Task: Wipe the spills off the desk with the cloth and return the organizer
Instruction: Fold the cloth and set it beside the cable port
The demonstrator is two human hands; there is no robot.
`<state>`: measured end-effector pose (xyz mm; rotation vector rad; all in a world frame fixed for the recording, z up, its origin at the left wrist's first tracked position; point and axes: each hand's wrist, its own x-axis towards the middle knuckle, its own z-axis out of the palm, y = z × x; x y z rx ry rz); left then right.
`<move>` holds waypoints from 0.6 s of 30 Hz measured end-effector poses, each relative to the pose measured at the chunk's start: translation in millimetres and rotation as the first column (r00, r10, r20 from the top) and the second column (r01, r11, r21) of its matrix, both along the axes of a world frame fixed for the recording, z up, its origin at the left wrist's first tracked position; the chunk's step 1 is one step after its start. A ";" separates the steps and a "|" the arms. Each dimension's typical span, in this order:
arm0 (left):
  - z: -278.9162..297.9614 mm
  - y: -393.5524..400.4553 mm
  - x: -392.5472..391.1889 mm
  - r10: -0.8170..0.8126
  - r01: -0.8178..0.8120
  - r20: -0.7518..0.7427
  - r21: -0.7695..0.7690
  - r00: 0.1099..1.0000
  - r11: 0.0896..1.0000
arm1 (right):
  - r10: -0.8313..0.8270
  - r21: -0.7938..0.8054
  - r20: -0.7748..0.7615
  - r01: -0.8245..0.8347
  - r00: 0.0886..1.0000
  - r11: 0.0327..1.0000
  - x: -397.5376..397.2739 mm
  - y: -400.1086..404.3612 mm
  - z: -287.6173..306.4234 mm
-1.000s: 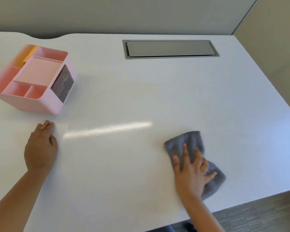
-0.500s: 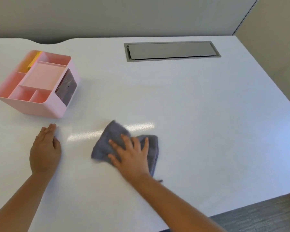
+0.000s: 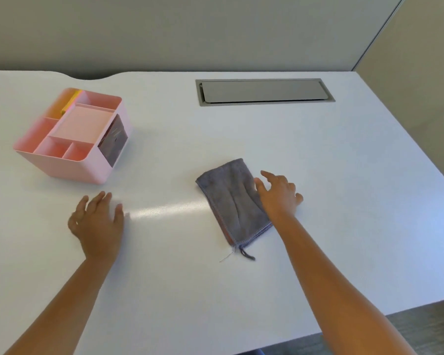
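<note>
A folded grey cloth [image 3: 232, 201] lies flat in the middle of the white desk [image 3: 344, 201]. My right hand [image 3: 278, 193] rests at the cloth's right edge, fingers spread, its fingertips just over that edge; it grips nothing. My left hand [image 3: 98, 221] lies flat on the desk, fingers apart, below the pink organizer [image 3: 69, 162]. The organizer stands at the left with several compartments, a yellow item in the far one and a dark drawer front facing right. No spill is visible on the desk.
A grey cable hatch [image 3: 264, 92] is set into the desk at the back. Partition walls close off the back and the right. The desk's front edge runs along the lower right, with dark floor [image 3: 420, 329] beyond it.
My right hand swept the cloth left, then back toward the middle, and has slid off to the cloth's right edge. My left hand has lifted its fingers slightly. The organizer has not moved.
</note>
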<state>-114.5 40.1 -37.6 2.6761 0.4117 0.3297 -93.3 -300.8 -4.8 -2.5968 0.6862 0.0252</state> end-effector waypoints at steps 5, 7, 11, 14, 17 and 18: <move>24.4 -109.8 -20.3 -0.051 0.033 -0.076 -0.227 0.996 0.973 | 0.005 -0.015 -0.117 -0.007 0.993 1.000 1.4 -1.1 1.0; 30.5 -149.4 -24.5 -0.122 0.006 -0.250 -0.419 0.960 0.908 | -0.008 0.055 -0.140 0.016 0.990 0.998 1.1 -0.9 -0.8; 36.5 -200.0 -18.7 -0.251 -0.140 -0.459 -0.662 0.852 0.736 | 0.007 0.148 -0.141 0.014 0.990 0.989 0.1 -1.1 -1.8; 35.5 -211.8 -9.1 -0.204 -0.210 -0.520 -0.628 0.829 0.749 | 0.061 0.163 -0.120 -0.040 0.991 0.986 -0.5 -3.0 -0.4; 33.4 -210.5 -3.2 -0.202 -0.193 -0.479 -0.652 0.854 0.733 | 0.065 0.223 -0.060 -0.050 0.996 0.973 0.7 -6.5 1.1; 33.9 -210.1 -2.5 -0.205 -0.186 -0.466 -0.662 0.861 0.726 | 0.058 0.235 -0.027 -0.050 0.998 0.971 1.6 -7.8 1.7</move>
